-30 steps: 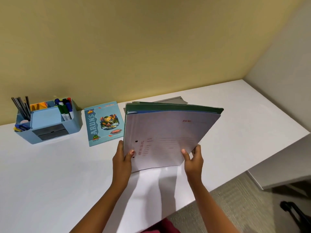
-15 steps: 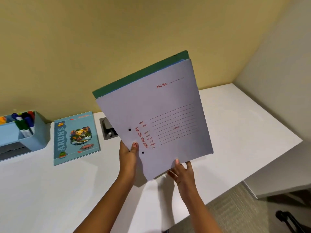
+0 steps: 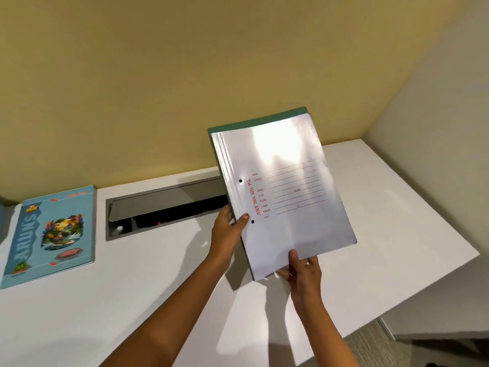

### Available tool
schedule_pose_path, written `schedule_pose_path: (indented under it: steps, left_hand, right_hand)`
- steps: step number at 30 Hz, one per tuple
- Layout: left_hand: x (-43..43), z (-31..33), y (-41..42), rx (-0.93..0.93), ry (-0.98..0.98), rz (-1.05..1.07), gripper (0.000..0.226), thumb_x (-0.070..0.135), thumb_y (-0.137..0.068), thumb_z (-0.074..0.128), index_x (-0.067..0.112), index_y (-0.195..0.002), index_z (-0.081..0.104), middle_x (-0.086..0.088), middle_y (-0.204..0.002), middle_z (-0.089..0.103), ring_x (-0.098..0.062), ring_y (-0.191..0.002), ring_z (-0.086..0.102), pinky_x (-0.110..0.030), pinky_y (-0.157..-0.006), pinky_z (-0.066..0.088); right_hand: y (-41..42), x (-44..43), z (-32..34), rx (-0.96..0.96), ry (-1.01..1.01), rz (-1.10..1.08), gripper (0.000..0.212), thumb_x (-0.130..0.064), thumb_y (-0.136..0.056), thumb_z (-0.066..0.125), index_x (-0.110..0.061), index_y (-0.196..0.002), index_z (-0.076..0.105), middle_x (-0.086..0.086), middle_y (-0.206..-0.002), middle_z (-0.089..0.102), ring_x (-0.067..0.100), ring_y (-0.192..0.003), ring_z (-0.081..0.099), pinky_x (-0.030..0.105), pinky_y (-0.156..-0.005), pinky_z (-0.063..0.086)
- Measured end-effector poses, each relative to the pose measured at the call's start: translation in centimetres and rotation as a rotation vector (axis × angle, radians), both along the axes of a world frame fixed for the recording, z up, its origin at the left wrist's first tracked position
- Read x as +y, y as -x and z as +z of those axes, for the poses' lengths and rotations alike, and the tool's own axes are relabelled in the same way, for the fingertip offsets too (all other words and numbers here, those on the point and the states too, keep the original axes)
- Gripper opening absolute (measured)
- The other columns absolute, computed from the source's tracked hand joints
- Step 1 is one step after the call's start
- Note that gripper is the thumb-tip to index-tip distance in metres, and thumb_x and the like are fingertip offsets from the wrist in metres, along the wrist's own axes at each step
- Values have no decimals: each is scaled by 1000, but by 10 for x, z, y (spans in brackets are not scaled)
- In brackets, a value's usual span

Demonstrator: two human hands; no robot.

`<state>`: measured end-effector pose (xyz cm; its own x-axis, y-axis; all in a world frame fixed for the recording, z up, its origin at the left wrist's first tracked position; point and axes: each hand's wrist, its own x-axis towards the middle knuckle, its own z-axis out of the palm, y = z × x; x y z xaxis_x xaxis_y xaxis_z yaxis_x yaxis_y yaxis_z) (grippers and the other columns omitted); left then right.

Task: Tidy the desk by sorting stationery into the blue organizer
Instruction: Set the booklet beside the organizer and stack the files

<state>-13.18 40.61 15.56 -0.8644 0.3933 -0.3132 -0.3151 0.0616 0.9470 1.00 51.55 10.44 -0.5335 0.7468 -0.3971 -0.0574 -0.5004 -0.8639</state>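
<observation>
Head view: what's each hand on? (R)

Both on the stack of file folders (image 3: 285,197). The left hand (image 3: 227,231) pinches its left edge, with the thumb on the front cover between the two punch holes and the fingers curled round the back. (K)

Right one? (R)

The right hand (image 3: 304,271) grips the bottom edge. The thumb is on the front and the fingers are underneath. There's a ring (image 3: 307,264) on one finger. (K)

Where's the stack sitting? (R)

It's held up over the right half of the white desk (image 3: 158,287), with its shadow on the top below. The face is toward the camera and it's tilted, with the top leaning right. The top edge sits in front of the yellow wall (image 3: 185,75). I can't tell whether the bottom corner clears the surface. (K)

How many folders? (R)

At least two. The front one is pale and glossy, with glare across the upper half and red print reading "ART NO. 1011 P.L." running up beside the holes. A green one behind it shows along the top and left edges. Can't count beyond that. (K)

Anything else on the desk? (R)

A teal notebook (image 3: 53,234) marked "ARUN'S" lies flat at the far left. Just right of it there's a grey cable hatch (image 3: 164,210) set into the top by the wall, dark inside. Its right end is hidden behind the stack and the left hand. Carpet (image 3: 370,348) shows at the bottom right. (K)
</observation>
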Motion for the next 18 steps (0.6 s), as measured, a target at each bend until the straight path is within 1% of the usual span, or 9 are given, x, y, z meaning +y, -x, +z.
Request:
schedule_pose_path:
  steps: [2, 4, 6, 8, 10, 13, 14, 18]
  left_hand:
    - [14, -9, -4, 55, 72, -42, 46, 20, -91, 59, 22, -135, 45, 0, -128, 57, -19, -113, 57, -40, -97, 47]
    - [24, -22, -8, 144, 192, -105, 52, 20, -94, 55, 25, -143, 38, 0, -130, 57, -20, -117, 56, -37, -98, 46]
    - [33, -40, -11, 186, 293, -169, 57, 17, -94, 54, 27, -146, 32, -2, -134, 55, -22, -120, 55, -36, -99, 45]
    - [41, -56, -14, 182, 364, -208, 65, 14, -93, 57, 29, -148, 26, -5, -136, 53, -24, -117, 56, -35, -98, 46]
    - [47, -69, -14, 152, 384, -229, 70, 11, -91, 59, 29, -148, 22, -6, -137, 52, -25, -114, 59, -36, -96, 47]
    - [54, -83, -9, 98, 379, -225, 74, 8, -88, 61, 29, -148, 22, -5, -139, 50, -25, -110, 62, -39, -95, 51]
    - [55, -87, -6, 90, 381, -220, 75, 8, -88, 62, 29, -148, 23, -5, -141, 49, -24, -108, 63, -38, -94, 51]
    - [62, -99, 5, 76, 374, -213, 72, 9, -87, 63, 31, -146, 27, -2, -145, 45, -19, -100, 66, -35, -93, 51]
  right_hand:
    - [3, 19, -3, -12, 19, -1, 30, -2, -89, 59, -23, -110, 58, 2, -95, 74, 32, -86, 69, 43, -66, 60]
    - [7, 36, -8, -35, 45, 0, 31, -1, -89, 59, -25, -108, 59, 7, -101, 71, 37, -91, 67, 48, -69, 59]
    - [13, 51, -15, -64, 75, -1, 33, 1, -88, 59, -22, -111, 58, 13, -106, 69, 38, -90, 67, 47, -67, 60]
    - [19, 63, -23, -90, 100, -1, 37, 3, -88, 58, -16, -120, 55, 15, -104, 68, 34, -82, 69, 44, -63, 60]
    - [25, 71, -32, -124, 117, 7, 41, 4, -88, 58, -12, -126, 51, 15, -106, 68, 32, -80, 70, 44, -63, 60]
    - [33, 80, -44, -171, 149, 15, 43, 2, -88, 60, -11, -128, 51, 16, -114, 66, 36, -93, 67, 39, -61, 60]
    - [35, 83, -47, -178, 162, 14, 43, 2, -88, 60, -11, -128, 51, 16, -116, 66, 37, -95, 66, 38, -60, 60]
    - [47, 95, -53, -216, 147, 44, 40, 2, -89, 59, -10, -126, 52, 18, -113, 66, 37, -92, 67, 37, -55, 59]
